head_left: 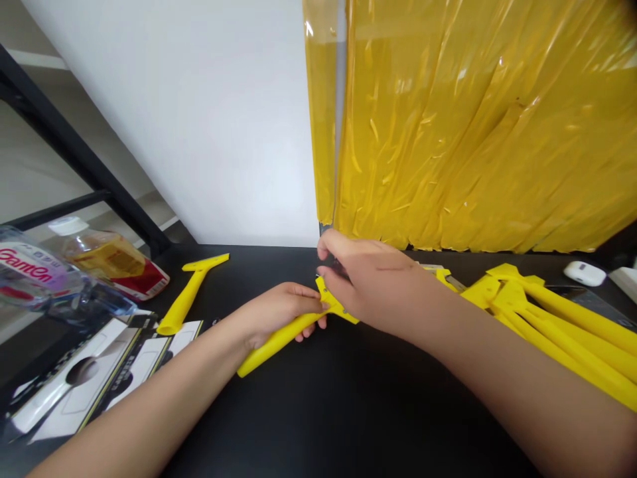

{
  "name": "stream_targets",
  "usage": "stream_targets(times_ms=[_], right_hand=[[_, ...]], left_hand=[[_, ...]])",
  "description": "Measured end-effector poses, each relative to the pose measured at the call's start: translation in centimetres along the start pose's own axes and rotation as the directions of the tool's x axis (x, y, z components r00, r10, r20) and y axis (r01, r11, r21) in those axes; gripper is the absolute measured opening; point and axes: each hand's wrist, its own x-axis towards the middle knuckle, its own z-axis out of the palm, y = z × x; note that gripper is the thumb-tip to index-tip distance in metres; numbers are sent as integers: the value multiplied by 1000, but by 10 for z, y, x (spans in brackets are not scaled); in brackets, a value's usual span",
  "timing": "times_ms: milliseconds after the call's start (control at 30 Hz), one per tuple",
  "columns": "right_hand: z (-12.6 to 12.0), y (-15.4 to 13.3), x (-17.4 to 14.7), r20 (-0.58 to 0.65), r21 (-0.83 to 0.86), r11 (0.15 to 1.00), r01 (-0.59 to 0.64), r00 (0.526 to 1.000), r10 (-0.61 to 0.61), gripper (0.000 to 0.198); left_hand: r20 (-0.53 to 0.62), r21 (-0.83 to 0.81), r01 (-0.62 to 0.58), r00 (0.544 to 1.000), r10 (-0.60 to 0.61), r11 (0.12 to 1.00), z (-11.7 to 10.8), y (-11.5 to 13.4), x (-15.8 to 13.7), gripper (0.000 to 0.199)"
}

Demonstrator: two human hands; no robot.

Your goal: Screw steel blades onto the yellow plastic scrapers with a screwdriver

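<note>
My left hand (pixel 283 309) is wrapped round the neck of a yellow scraper (pixel 279 345), whose handle slants down to the left. Two small screws show on the scraper's head. Over that head, my right hand (pixel 371 275) is closed, thumb and index finger curled towards each other. What lies between those fingers is too hidden to name. Off to the left, another yellow scraper (pixel 186 302) lies with its handle end over white and black packaging (pixel 89 378). To the right, several yellow scrapers (pixel 512 299) lie in a pile, partly behind my right forearm.
A clear water bottle (pixel 54 279) and a bottle of amber drink (pixel 114 255) lie at the left of the black table (pixel 348 411). Behind stand a white panel (pixel 213 119) and yellow plastic film (pixel 472 133). A small white case (pixel 584 273) sits at the right.
</note>
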Motion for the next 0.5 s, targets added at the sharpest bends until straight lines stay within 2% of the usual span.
stream_targets(times_ms=[200,333,500], right_hand=[[2,3,0,7,64,998,0,1000,0,13],[2,2,-1,-19,86,995,-54,998,56,13],[9,6,3,-28,291,957,13,1000,-5,10]], left_hand=[[-9,-3,-1,1000,1,1000,1,2,-1,23],[-11,-6,0,1000,0,1000,1,3,-1,25],[0,-13,-6,1000,6,1000,0,0,0,25]])
